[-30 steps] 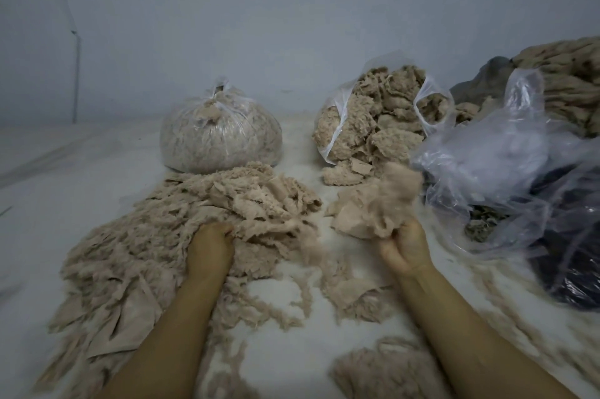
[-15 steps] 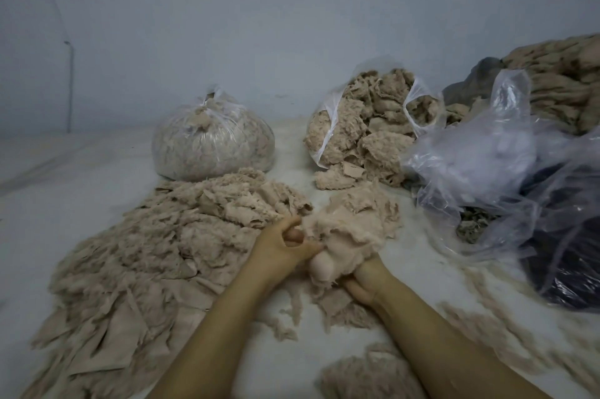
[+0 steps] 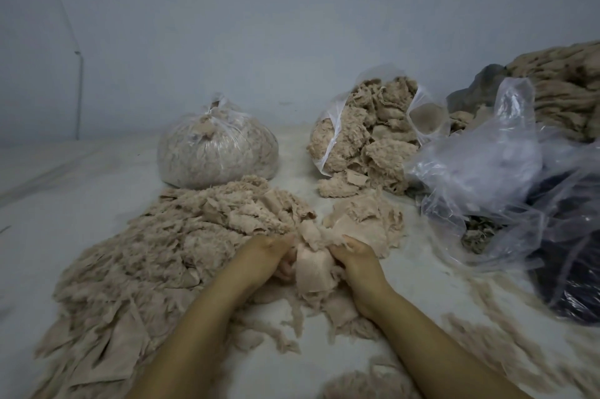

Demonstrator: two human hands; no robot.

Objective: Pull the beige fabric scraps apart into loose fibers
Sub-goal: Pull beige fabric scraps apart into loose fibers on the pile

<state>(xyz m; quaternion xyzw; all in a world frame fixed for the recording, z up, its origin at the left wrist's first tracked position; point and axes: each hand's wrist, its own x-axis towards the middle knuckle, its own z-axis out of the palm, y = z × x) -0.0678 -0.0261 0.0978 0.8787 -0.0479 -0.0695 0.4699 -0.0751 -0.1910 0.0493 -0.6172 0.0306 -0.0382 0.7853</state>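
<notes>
Nearest the camera, two bare forearms reach forward over a pale surface [image 3: 81,190] strewn with wisps of beige fibre [image 3: 292,320]. Whether that surface is a table or the floor cannot be told. The left hand [image 3: 263,255] and the right hand [image 3: 355,260] meet at the middle of the view, each closed on the same beige fabric scrap [image 3: 313,265]. Its smoother, woven face hangs between the two hands, and a frayed tuft stands up just above them. The left hand's fingers curl around the scrap's left edge; the right hand pinches its right edge with the thumb on top.

To the left of the hands spreads a broad pile of pulled scraps [image 3: 181,252], fluffy at its far end, with flatter strips lying at its near left corner. Just beyond the right hand sits a smaller heap of scraps [image 3: 367,220], touching the held piece. A separate clump of fibre [image 3: 363,382] lies at the bottom edge between the forearms.

Farther back, a tied clear bag [image 3: 217,151] packed with pale fibre stands behind the big pile. To its right an open clear bag [image 3: 367,138] leans toward the viewer, spilling thick beige pieces onto the surface. On the right, crumpled clear plastic [image 3: 487,171] covers something dark, and behind it rises a stack of beige material [image 3: 565,90]. A plain grey-blue wall [image 3: 227,25] closes the scene.
</notes>
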